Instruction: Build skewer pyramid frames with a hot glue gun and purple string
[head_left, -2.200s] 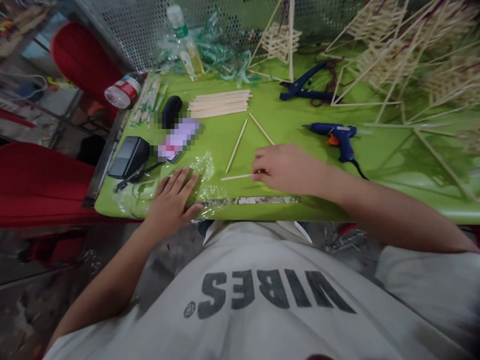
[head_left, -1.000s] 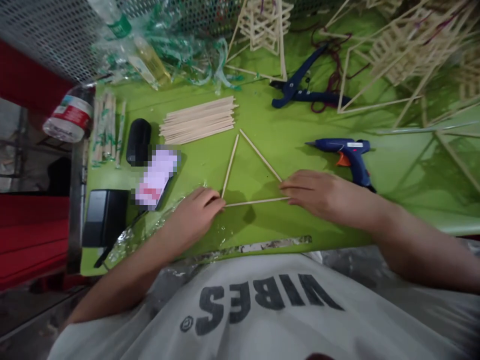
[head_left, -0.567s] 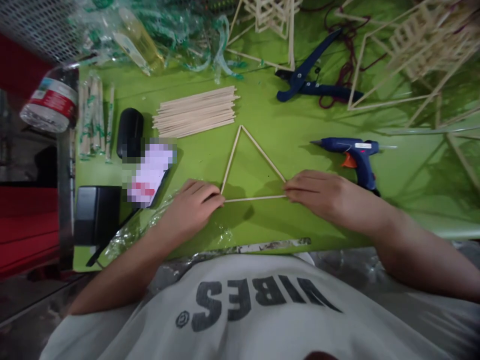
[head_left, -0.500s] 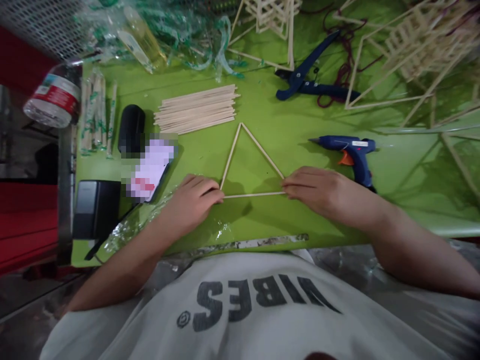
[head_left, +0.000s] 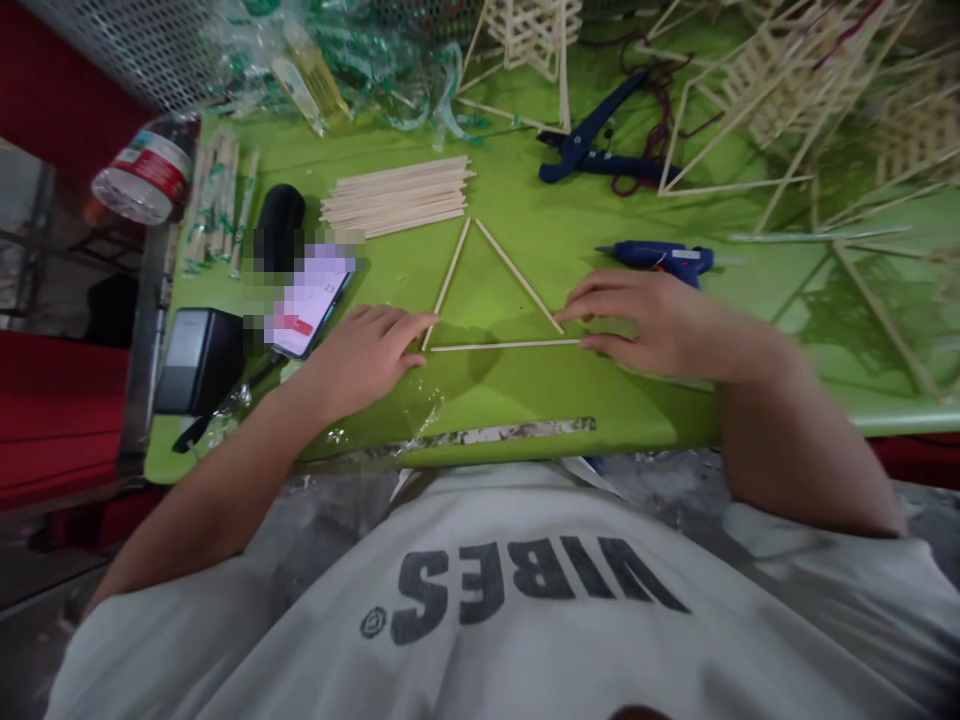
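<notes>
Three thin wooden sticks lie on the green table as a loose triangle with small gaps at its corners: a left stick [head_left: 448, 282], a right stick [head_left: 517, 273] and a bottom stick [head_left: 502, 346]. My left hand [head_left: 367, 350] rests at the lower-left corner, index fingertip against the left stick and thumb apart below it. At the other corner, my right hand [head_left: 637, 315] has its fingertips at the lower end of the right stick. Its thumb, spread from them, touches the bottom stick's right end. Behind the triangle lies a pile of wooden sticks [head_left: 397, 195].
A blue glue gun [head_left: 660, 257] lies beyond my right hand, with a blue cutter [head_left: 592, 145] farther back. Stick frames [head_left: 780, 100] crowd the back right. On the left are a phone [head_left: 311, 300], a black box [head_left: 199, 360], wrapped sticks [head_left: 221, 195] and a bottle [head_left: 146, 170].
The triangle's corners, which met before, now show small gaps. Both hands have loosened, with thumbs and fingers farther apart. The whole view has shifted, with the table appearing higher.
</notes>
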